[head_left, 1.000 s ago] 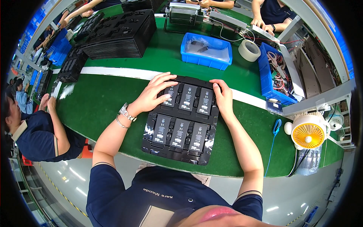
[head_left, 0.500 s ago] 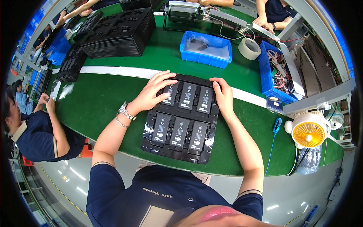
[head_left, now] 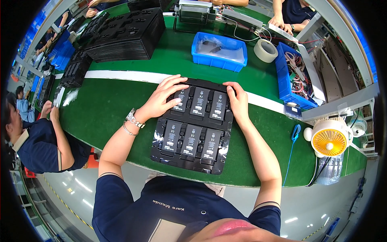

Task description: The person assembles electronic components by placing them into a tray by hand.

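Observation:
A black plastic tray [head_left: 187, 164] lies tilted slightly on the green bench in front of me. Two rows of flat black battery packs [head_left: 191, 140] sit in its pockets, with pale printing on them. My left hand [head_left: 166, 97] holds the tray's far left corner, its fingers over the far edge and its thumb beside an upper-row pack. At the far right corner, my right hand [head_left: 238, 101] grips the edge with its fingers bent over it. The undersides of both hands' fingertips are partly hidden.
Beyond the white strip stand a blue bin [head_left: 219, 52] with clear bags, a tape roll [head_left: 265, 51] and a blue box [head_left: 287, 78] of wires and tools. Black trays [head_left: 125, 38] are stacked far left. A yellow fan [head_left: 329, 141] stands right; a co-worker [head_left: 44, 137] sits left.
My hands and the tray stay in place. The co-worker at the left has shifted their hands slightly, and an arm at the far upper left has drawn back.

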